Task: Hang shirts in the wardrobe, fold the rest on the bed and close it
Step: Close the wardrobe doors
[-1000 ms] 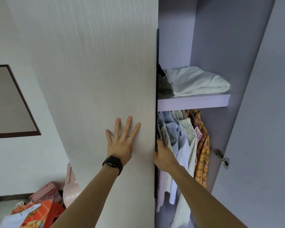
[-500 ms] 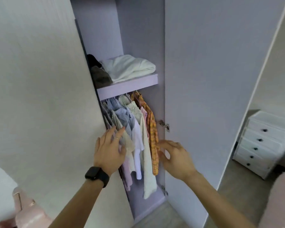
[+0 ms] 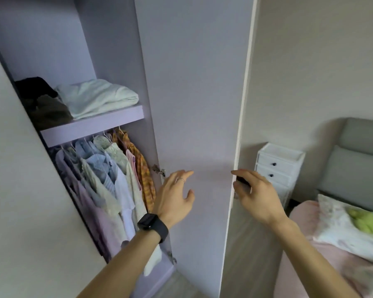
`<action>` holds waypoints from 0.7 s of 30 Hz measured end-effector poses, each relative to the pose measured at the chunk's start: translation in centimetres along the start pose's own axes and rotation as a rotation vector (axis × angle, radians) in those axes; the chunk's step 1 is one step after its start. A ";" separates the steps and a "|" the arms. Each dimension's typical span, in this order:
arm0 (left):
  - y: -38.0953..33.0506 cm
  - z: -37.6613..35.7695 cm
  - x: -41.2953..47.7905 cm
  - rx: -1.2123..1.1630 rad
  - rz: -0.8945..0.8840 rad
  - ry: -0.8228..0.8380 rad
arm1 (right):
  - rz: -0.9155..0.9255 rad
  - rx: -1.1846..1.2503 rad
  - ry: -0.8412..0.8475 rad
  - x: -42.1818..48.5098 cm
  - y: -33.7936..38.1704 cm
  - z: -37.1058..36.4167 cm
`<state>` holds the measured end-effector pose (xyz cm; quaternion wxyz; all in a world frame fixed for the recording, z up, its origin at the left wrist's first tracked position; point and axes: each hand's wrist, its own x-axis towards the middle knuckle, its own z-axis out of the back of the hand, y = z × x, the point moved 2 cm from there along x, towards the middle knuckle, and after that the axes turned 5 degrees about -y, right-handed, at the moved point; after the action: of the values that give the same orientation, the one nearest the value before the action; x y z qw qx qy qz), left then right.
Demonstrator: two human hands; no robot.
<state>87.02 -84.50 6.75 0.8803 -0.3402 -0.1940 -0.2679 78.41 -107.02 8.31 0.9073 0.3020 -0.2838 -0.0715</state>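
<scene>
Gripping the wardrobe door point(image 3: 194, 93) edge, right hand point(image 3: 256, 194) hides its fingertips, perhaps on a dark handle point(image 3: 243, 181); left hand point(image 3: 174, 198) spread.

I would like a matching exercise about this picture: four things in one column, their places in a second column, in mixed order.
Things:
1 folded pale cloth
2 hanging shirts
3 white drawer chest
4 right hand

Places:
A gripping the door edge
B under the shelf
C beside the bed
D on the shelf

Pairs: 1-D; 2-B; 3-C; 4-A
</scene>
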 end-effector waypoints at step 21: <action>-4.1 -8.3 8.4 -0.060 -0.013 -0.020 | 0.050 0.591 0.140 12.5 -2.3 -0.2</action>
<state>92.38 -95.74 7.46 0.8659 -0.3679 -0.1969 -0.2758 89.02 -112.54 12.76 0.7990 0.5500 -0.2364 0.0574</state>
